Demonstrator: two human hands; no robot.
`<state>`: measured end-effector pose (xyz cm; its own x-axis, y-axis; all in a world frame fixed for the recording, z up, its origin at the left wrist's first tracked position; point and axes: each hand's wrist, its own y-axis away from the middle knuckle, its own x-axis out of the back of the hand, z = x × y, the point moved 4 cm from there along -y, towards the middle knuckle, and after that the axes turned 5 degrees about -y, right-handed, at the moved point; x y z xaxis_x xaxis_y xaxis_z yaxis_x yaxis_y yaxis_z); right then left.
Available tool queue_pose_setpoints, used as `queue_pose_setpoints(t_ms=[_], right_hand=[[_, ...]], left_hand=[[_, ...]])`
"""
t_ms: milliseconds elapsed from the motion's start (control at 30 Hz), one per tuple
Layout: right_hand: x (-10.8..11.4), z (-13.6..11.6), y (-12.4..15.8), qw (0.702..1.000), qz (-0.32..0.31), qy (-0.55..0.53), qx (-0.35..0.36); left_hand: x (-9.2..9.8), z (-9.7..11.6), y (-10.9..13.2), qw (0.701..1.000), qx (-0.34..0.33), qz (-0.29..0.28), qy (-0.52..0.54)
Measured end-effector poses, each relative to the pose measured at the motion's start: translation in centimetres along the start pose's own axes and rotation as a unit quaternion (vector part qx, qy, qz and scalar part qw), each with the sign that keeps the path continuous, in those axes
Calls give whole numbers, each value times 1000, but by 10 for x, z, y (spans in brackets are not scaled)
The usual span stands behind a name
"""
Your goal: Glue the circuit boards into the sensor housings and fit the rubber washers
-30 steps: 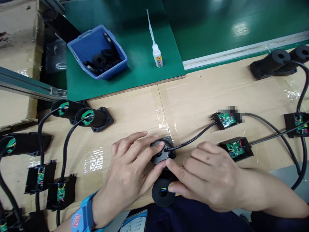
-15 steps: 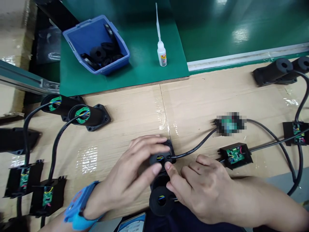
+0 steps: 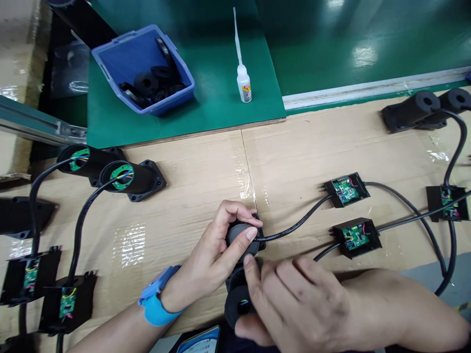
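Black round housing (image 3: 237,234) sits mid cardboard bench (image 3: 206,166), L hand (image 3: 217,255) fingers clenched round it, thumb on its face. At 6 o'clock R hand (image 3: 294,304) grips second tube (image 3: 235,305). Cable (image 3: 294,227) exits at 3 o'clock to pcb box (image 3: 346,190); glue btl (image 3: 243,83) at 12, blue bin (image 3: 143,68) at 11

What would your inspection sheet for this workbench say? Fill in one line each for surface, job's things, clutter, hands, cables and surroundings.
Surface: taped cardboard, green mat behind.
Job's things: black far cylinder and near cylinder, front edge.
Clutter: blue bin of black rings, glue bottle, spare cylinders, circuit boxes.
Hands: left hand grips far cylinder; right hand wraps near cylinder.
Cables: black cable joins far cylinder to a circuit box.
Surroundings: metal rail left, glossy green surface beyond.
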<state>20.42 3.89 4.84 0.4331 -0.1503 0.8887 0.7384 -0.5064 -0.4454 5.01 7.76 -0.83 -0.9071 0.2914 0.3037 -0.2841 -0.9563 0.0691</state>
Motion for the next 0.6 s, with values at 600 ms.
queue_pose_setpoints(t_ms=[600], right_hand=[[8,1,-1,990,-49,23,129]], left_hand=[[1,1,-2,1000,3,-8,24]])
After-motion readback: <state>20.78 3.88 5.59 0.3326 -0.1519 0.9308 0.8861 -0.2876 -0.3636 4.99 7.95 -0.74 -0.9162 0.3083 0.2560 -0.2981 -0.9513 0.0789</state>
